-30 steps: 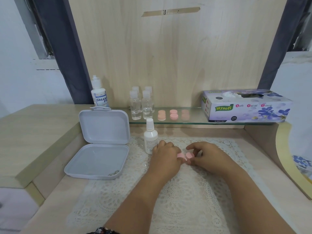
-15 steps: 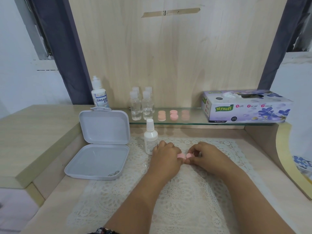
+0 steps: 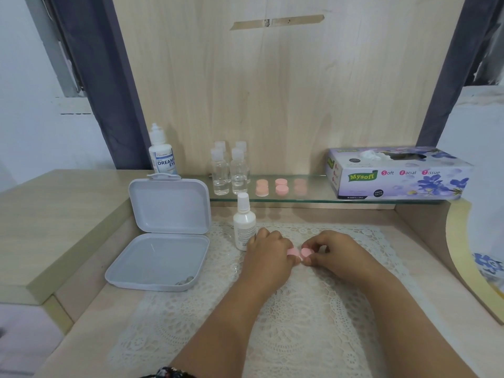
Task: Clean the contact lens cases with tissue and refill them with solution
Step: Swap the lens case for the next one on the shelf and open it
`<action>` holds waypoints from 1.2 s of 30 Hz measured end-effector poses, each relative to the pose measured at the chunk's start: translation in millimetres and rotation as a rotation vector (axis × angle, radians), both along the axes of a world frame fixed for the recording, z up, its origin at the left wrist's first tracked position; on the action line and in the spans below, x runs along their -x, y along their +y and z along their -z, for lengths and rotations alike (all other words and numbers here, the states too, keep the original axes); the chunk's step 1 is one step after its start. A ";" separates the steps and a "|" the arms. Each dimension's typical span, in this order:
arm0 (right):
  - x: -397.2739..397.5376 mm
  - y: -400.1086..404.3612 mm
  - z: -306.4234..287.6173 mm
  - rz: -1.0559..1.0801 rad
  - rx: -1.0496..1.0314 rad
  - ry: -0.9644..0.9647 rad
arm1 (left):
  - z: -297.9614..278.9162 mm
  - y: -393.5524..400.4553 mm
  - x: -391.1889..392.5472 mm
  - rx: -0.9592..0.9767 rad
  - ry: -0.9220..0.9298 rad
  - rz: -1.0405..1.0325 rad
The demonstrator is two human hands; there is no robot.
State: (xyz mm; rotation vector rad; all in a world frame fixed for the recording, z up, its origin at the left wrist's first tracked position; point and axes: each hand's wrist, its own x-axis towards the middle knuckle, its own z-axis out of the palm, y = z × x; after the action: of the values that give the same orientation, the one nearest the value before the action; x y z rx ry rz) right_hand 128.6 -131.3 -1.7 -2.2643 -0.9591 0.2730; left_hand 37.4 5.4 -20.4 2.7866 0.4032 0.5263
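Head view: we grip the pink lens case (image 3: 299, 252) with left hand (image 3: 268, 251) and right hand (image 3: 331, 248), one cap each, likely to unscrew.

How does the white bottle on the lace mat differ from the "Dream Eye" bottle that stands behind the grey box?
The white bottle stands on the lace mat, close to the left hand; the Dream Eye bottle stands further back, behind the open grey box. The white bottle's label has small print; the Dream Eye label has large dark letters. Both are white, upright and capped.
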 end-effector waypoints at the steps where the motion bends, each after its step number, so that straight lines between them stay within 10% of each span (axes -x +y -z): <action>1: 0.1 0.2 0.3 0.002 0.004 -0.003 | 0.0 0.1 0.0 0.003 0.001 0.000; 13: 6.0 -8.5 -0.5 0.002 -0.023 -0.044 | 2.3 5.1 1.7 0.009 -0.016 0.001; 23: 15.0 -9.1 -21.4 0.264 -0.208 -0.155 | -1.6 25.3 15.1 0.044 -0.603 -0.075; 36: -8.3 23.4 -56.9 0.506 -0.150 -0.303 | -1.4 23.3 17.2 0.067 -0.608 -0.037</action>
State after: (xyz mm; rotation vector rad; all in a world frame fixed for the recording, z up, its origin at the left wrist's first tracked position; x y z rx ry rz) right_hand 136.9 -107.9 55.2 -2.3534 -0.4941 -0.3583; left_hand 20.1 28.7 -19.0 2.3932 0.3211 1.2838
